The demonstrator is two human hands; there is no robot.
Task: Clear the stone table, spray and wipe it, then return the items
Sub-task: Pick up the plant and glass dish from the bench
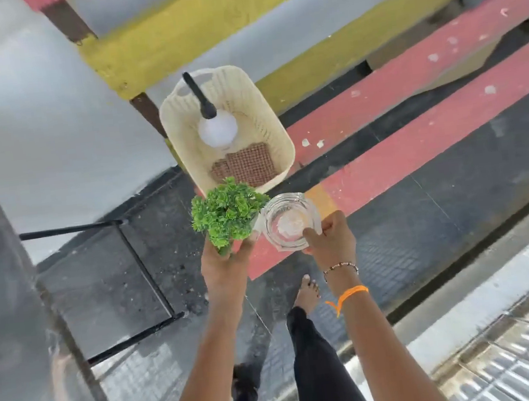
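Both our hands carry table items beside the cream basket (280, 145).
Basket on the red bench holds a spray bottle (217, 128) and brown cloth (246, 166); just below it, left hand (224, 264) clamps the green plant (228, 214), right hand (330, 235) pinches the glass ashtray (288, 222).

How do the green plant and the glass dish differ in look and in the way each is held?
The green plant is opaque, leafy and bright green; the glass dish is clear, smooth and round, with something whitish inside. The plant stands up out of the left hand, gripped from below; the dish lies level, and the right hand pinches its near rim. Both are carried in the air, side by side, just short of the cream basket.
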